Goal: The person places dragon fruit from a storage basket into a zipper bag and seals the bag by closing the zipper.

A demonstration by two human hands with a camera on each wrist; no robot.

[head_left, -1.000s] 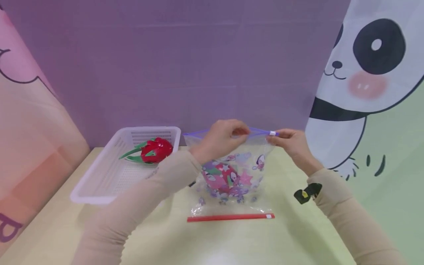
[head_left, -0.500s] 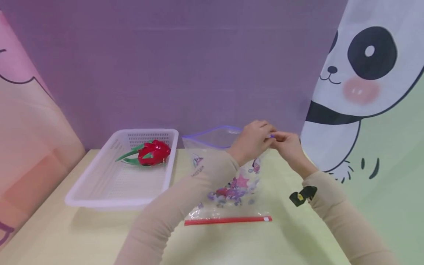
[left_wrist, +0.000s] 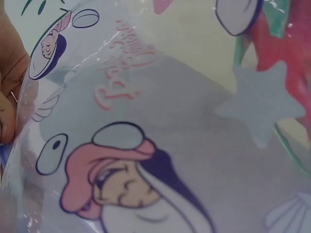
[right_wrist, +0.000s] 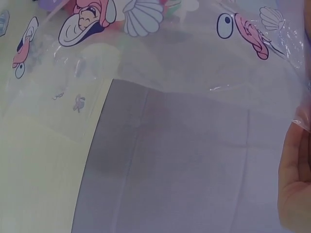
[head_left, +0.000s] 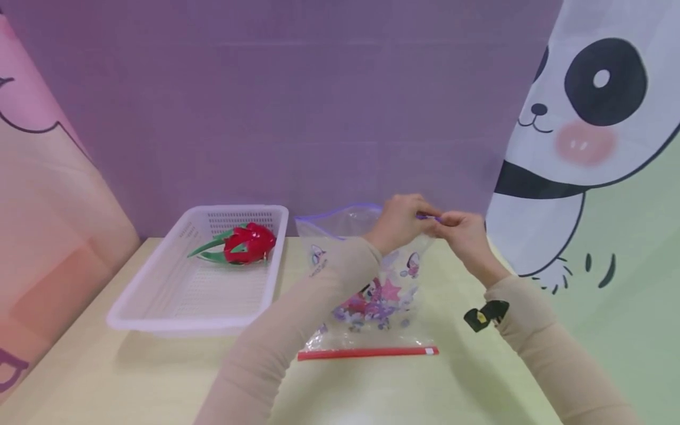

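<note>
A clear zip bag (head_left: 390, 260) printed with cartoon shells and stars stands upright on the table. Its purple-edged mouth gapes on the left side. At the right end of the purple zip, my left hand (head_left: 401, 219) pinches the edge near the slider, which the fingers hide. Right beside it, my right hand (head_left: 467, 237) pinches the bag's top corner. Through the film in the left wrist view, a red and green thing (left_wrist: 286, 53) shows inside. A strip of fingers (right_wrist: 296, 179) is visible at the right wrist view's edge, against the film.
Left of the bag sits a white plastic basket (head_left: 124, 319) holding a shiny red thing with long green leaves (head_left: 249, 242). A red zip strip (head_left: 366, 353) of another clear bag lies before the upright bag. A purple cloth wall (head_left: 265, 118) closes the back.
My left hand has moved right along the purple zip to meet my right hand. The bag's left side has spread wider. My right hand stays at the corner.
</note>
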